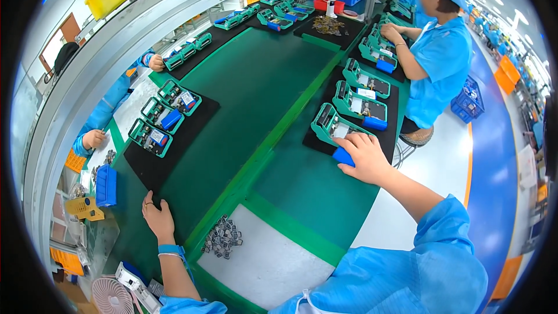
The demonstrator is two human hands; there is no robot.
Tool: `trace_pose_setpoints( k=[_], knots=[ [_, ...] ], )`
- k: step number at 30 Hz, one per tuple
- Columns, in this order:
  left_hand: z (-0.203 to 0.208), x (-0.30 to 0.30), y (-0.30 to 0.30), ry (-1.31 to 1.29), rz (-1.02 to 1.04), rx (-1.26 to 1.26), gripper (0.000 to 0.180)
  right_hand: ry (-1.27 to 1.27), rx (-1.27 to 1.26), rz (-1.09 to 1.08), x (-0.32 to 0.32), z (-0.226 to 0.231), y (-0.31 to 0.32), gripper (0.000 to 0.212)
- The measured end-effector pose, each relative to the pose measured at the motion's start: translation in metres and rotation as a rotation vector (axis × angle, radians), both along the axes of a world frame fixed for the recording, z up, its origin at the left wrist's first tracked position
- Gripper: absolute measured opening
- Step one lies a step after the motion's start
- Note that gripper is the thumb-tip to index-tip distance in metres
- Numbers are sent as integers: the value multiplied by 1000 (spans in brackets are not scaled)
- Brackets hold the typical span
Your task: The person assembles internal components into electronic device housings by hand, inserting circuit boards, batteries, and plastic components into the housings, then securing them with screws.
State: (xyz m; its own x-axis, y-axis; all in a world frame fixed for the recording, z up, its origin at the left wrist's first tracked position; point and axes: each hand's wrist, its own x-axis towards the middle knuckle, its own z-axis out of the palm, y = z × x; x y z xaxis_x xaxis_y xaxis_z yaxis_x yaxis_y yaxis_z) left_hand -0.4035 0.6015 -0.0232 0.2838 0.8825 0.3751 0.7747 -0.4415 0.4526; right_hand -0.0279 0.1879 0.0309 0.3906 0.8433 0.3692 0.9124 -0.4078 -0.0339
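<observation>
My right hand (366, 160) reaches over the near end of a green device housing (326, 121), its thumb and fingers around a blue block (343, 156) there. The housing lies on a black mat (314, 141), in a row with similar open housings. My left hand (157, 218), with a ring and a blue wrist strap, is low over the green table. Its fingers are apart, and the fingertips are at the near corner of another black mat (200, 117). Three green housings (151, 136) with blue blocks stand on that mat.
Small metal parts (222, 237) lie piled beside a whitish sheet (261, 261) before me. A co-worker (439, 52) stands on the right, hands at other housings. Another person's hand (93, 138) shows on the left, near a blue bin (106, 186). A pink fan (112, 296) is at lower left.
</observation>
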Motion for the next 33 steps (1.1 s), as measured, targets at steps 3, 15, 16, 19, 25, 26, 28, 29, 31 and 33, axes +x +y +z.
trace_pose_setpoints(
  k=[3, 15, 16, 19, 25, 26, 28, 29, 31, 33],
  knots=[
    [1, 0, 0, 4, -13, 0, 46, 48, -11, -16, 10, 3, -5, 56],
    [-3, -5, -1, 29, -13, 11, 46, 202, 19, -103, 25, -23, -69, 79],
    [-2, -3, -2, 26, -16, 8, 46, 209, 58, -117, 22, -26, -68, 78],
    [4, 2, -3, 58, -14, -14, 46, 231, 165, -173, 14, -30, -53, 75],
    [1, -4, 3, 33, -37, 19, 46, 241, 173, -278, 12, -33, -19, 77],
    [2, -5, 0, 33, -43, 10, 46, 258, 176, -263, 17, -30, -19, 78],
    [2, -15, -2, 1, -38, 32, 47, 183, 168, -279, 21, -27, -15, 84],
    [-1, -19, -1, -27, -76, 48, 49, 105, 158, -288, 18, -25, -4, 87],
    [5, -15, -6, -35, -116, 86, 57, 102, 123, -221, -7, -16, 16, 89],
    [9, 3, -6, -35, -131, 111, 64, 89, 166, 0, -28, 0, 52, 80]
  ],
)
